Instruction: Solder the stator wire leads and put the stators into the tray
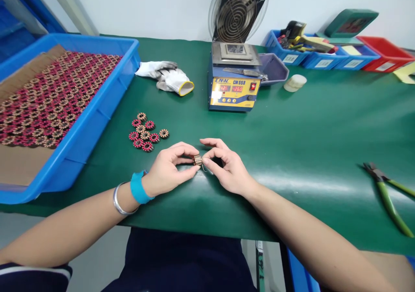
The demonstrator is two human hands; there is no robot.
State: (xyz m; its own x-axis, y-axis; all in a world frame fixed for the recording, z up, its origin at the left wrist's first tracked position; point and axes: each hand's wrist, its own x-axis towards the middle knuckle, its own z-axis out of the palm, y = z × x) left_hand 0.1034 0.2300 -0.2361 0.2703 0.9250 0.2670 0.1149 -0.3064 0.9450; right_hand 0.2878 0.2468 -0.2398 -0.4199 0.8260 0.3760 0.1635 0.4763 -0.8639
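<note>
My left hand [170, 164] pinches a small copper-wound motor stator [197, 160] between thumb and fingers, low over the green bench. My right hand [228, 166] meets it from the other side, thumb and index finger closed at a thin wire lead [204, 168] that curves out of the stator. Exactly what lies between those right fingertips is too small to see clearly. To the left of my hands rests a loose group of similar stators [145, 135], several with red insulation and several copper-coloured, on the green mat [181, 210].
A large blue tray [106, 114] full of stators stands at the left. White gloves [171, 78] lie behind the group. A CM558 solder pot [234, 84] with a fan [238, 17] stands at the back. Green-handled cutters [387, 197] lie at the right, small bins [324, 60] behind.
</note>
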